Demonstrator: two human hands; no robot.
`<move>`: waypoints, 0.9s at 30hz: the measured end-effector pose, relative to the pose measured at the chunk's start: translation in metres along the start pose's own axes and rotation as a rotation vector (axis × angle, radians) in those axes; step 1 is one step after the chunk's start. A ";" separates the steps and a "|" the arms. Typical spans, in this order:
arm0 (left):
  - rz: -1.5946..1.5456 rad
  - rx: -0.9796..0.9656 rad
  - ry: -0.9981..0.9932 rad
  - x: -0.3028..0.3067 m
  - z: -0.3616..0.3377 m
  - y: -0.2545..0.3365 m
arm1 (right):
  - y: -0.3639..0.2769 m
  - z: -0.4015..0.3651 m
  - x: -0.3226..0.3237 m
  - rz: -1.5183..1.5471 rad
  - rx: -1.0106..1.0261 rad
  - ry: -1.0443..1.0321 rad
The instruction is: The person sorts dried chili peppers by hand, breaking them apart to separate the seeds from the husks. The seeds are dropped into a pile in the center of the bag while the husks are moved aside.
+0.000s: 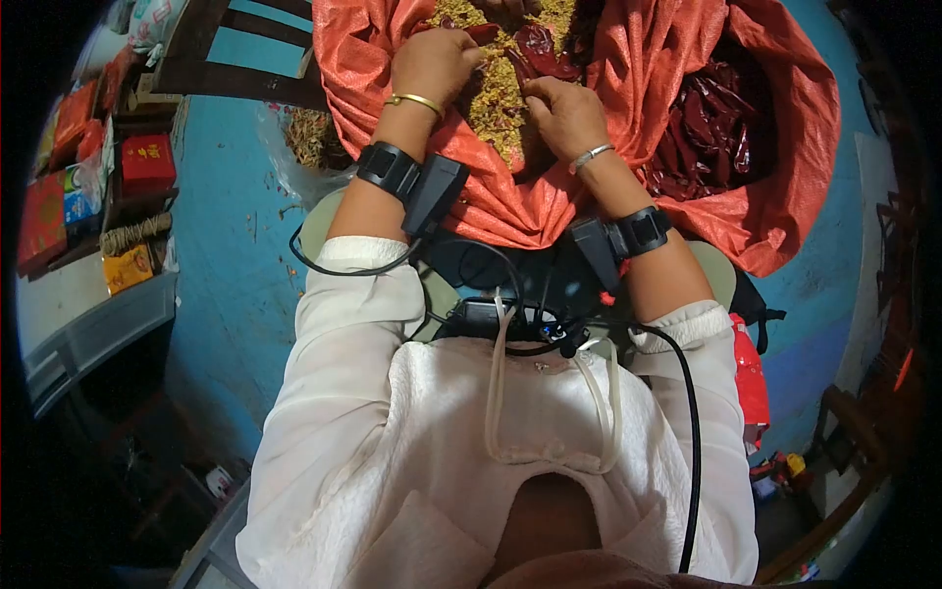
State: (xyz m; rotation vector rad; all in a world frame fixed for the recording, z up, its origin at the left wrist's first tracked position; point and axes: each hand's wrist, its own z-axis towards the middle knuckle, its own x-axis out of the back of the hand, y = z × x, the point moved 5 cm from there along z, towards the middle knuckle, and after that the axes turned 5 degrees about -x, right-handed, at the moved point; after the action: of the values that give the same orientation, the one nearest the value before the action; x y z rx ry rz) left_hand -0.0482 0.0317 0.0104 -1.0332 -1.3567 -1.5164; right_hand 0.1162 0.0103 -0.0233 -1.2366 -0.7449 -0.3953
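Observation:
My left hand (432, 64) is closed, its fingertips on a dried red chilli (482, 34) above an orange-red woven sack (510, 214). Facing it, my right hand (571, 118) pinches thumb and forefinger together at the edge of another dried chilli (522, 71); part of the grip is hidden. Yellow chilli seeds (498, 103) spread over the sack's folds beneath both hands. More whole dried chillies (545, 51) lie among the seeds, just beyond my fingers.
To the right, a second opened sack (810, 147) holds many dark red chillies (711, 128). A clear plastic bag (280, 147) with dry stalks stands at left. A wooden chair (240, 83) is behind it. Another person's fingers (507, 5) show at the top edge. A black cable (695, 442) hangs by my right arm.

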 end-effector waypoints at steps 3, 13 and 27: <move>0.132 -0.146 -0.041 -0.012 -0.005 0.008 | 0.001 -0.001 0.004 -0.035 -0.007 0.005; -0.401 0.004 0.101 -0.012 -0.005 -0.028 | 0.005 0.003 -0.001 -0.046 -0.029 0.011; -0.424 -0.025 0.141 -0.025 -0.001 -0.014 | 0.003 -0.005 0.007 0.041 -0.039 0.013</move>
State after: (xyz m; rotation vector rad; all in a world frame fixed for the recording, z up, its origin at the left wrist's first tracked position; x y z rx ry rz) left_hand -0.0533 0.0334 -0.0178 -0.6617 -1.5215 -1.8791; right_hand 0.1243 0.0077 -0.0215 -1.2824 -0.7025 -0.3854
